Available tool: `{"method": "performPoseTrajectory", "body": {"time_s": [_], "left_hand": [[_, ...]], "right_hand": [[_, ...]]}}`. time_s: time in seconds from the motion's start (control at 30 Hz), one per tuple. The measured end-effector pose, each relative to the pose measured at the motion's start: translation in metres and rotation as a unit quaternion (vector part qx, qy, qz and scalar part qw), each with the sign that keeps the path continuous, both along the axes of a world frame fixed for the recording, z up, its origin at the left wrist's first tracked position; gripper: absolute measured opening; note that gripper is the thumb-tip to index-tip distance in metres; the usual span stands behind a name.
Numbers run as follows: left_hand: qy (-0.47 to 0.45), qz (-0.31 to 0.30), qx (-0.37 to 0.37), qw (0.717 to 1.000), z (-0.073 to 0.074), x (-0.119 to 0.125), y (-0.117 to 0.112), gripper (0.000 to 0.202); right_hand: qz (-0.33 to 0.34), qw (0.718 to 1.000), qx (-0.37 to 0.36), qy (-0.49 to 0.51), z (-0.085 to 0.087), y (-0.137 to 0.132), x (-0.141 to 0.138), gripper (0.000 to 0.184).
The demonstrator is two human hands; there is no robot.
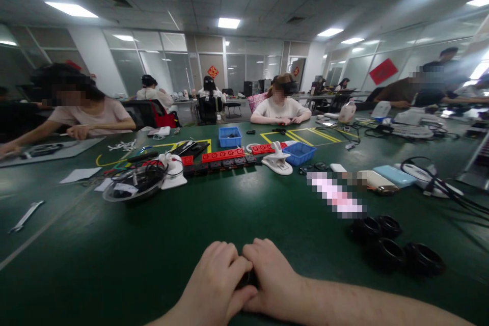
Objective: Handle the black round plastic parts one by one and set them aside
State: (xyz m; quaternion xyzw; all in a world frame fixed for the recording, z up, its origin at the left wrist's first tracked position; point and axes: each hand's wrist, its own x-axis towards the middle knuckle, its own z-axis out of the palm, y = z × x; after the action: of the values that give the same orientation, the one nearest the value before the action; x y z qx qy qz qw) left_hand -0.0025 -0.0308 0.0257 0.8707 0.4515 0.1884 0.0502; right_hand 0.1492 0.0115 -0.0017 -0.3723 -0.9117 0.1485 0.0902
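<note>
From the head camera, we look forward and down over a long green table (244,214) in a busy workroom. At the bottom centre of the frame, our left hand (214,277) and right hand (273,275) meet around a small dark piece (247,279). The fingers of both are curled in and closed on it, so only a sliver shows between them; we cannot tell its full shape.

At the lower right of the frame, four black rings (428,268) sit grouped on the tabletop, well apart from our hands. We judge the work on the held piece to be under way, not finished, since both hands are on it. Whether the rings are done or waiting, we cannot tell.

Now the containers. Left of centre, a clear bowl (145,195) is heaped with black cables (142,177), with a piece of white paper (126,188) on top. Near the middle of the frame, a blue tray (230,141) holds a few small dark items (232,135), too small to name. Right of it and nearer us, a second blue tray (300,160) stands just beside a white clip stand (280,163); its contents we cannot make out.
</note>
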Motion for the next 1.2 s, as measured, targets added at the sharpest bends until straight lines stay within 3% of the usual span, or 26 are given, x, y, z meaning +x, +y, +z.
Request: {"method": "performPoseTrajectory", "body": {"time_s": [0.1, 0.23, 0.33, 0.43, 0.53, 0.67, 0.8, 0.9, 0.97, 1.07, 1.1, 1.2], "left_hand": [[-0.030, -0.027, 0.034, 0.999, -0.007, -0.001, 0.003, 0.020], [-0.086, -0.084, 0.038, 0.992, -0.005, -0.011, 0.007, 0.043], [-0.077, -0.120, -0.034, 0.989, 0.012, -0.017, 0.008, 0.030], [-0.043, -0.160, -0.118, 0.979, 0.030, -0.021, 0.009, 0.040], [-0.035, -0.151, -0.160, 0.975, 0.036, -0.023, 0.011, 0.048], [-0.020, -0.100, -0.136, 0.985, 0.025, -0.020, 0.014, 0.037], [-0.022, -0.004, -0.052, 0.998, 0.002, -0.011, 0.014, 0.024], [-0.036, 0.023, -0.009, 0.999, -0.010, -0.008, 0.012, 0.023], [-0.055, 0.005, -0.003, 0.998, -0.012, -0.009, 0.011, 0.033], [-0.072, -0.098, -0.039, 0.992, 0.002, -0.016, 0.010, 0.059], [-0.058, -0.137, -0.073, 0.986, 0.010, -0.019, 0.010, 0.059], [-0.039, -0.163, -0.130, 0.977, 0.033, -0.024, 0.009, 0.038]], "right_hand": [[0.019, 0.999, -0.006, 0.025, 0.002, 0.001, 0.003, 0.035], [0.055, 0.994, -0.041, 0.085, 0.008, 0.005, 0.011, 0.054], [0.103, 0.989, -0.050, 0.089, 0.011, 0.012, 0.016, 0.052], [0.148, 0.985, -0.056, 0.067, 0.011, 0.020, 0.020, 0.039], [0.157, 0.983, -0.069, 0.058, 0.009, 0.025, 0.019, 0.032], [0.094, 0.990, -0.085, 0.061, 0.007, 0.021, 0.014, 0.036], [0.001, 0.998, -0.053, 0.033, 0.006, 0.012, 0.007, 0.044], [-0.010, 0.999, -0.028, 0.015, 0.004, 0.009, 0.005, 0.044], [0.007, 0.999, -0.032, 0.029, 0.004, 0.009, 0.006, 0.048], [0.064, 0.994, -0.059, 0.073, 0.006, 0.014, 0.011, 0.062], [0.085, 0.991, -0.071, 0.081, 0.008, 0.016, 0.013, 0.066], [0.137, 0.982, -0.108, 0.073, 0.015, 0.021, 0.019, 0.061]]}}
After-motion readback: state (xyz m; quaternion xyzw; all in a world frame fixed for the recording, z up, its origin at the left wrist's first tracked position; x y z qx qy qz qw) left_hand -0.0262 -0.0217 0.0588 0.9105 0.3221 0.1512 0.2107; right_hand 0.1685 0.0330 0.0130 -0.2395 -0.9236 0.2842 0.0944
